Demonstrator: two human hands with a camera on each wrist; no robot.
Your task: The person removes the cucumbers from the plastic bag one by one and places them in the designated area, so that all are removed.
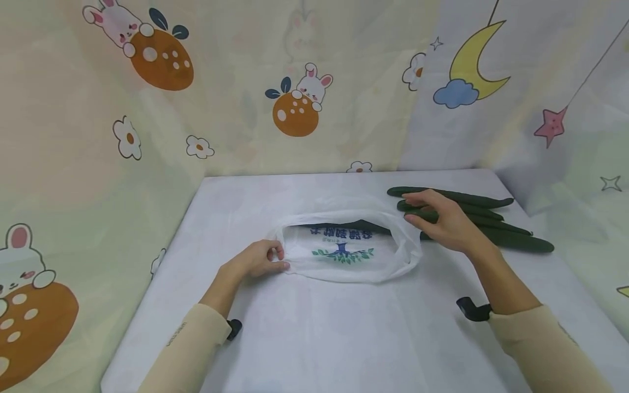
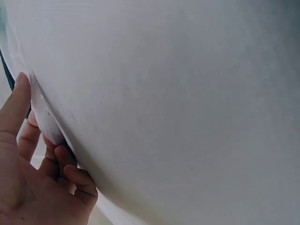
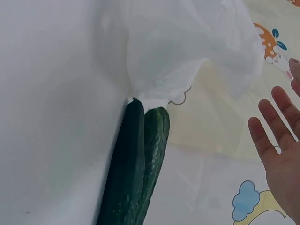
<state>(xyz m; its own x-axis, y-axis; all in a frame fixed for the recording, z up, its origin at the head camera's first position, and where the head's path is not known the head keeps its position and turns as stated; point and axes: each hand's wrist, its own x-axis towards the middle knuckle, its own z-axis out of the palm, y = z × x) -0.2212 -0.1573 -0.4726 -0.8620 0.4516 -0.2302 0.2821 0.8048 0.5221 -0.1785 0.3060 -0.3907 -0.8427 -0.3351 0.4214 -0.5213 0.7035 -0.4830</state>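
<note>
A white plastic bag [image 1: 339, 274] lies with its mouth spread wide, blue lettering and a green tree print showing inside. Along the far inner side of that mouth runs a dark green cucumber [image 1: 362, 225], partly covered by the bag. My left hand [image 1: 257, 258] pinches the bag's left rim between thumb and fingers; the left wrist view shows the plastic edge [image 2: 46, 119] there. Over the left ends of several long cucumbers [image 1: 521, 240] hovers my right hand [image 1: 442, 221]. In the right wrist view its fingers are extended and hold nothing, beside two cucumbers [image 3: 123, 164].
A white-covered table [image 1: 314, 333] carries everything. Patterned cloth [image 1: 236, 109] with rabbits, flowers and a moon hangs behind it and along both sides. The loose cucumbers lie at the table's back right, close to the bag's right edge.
</note>
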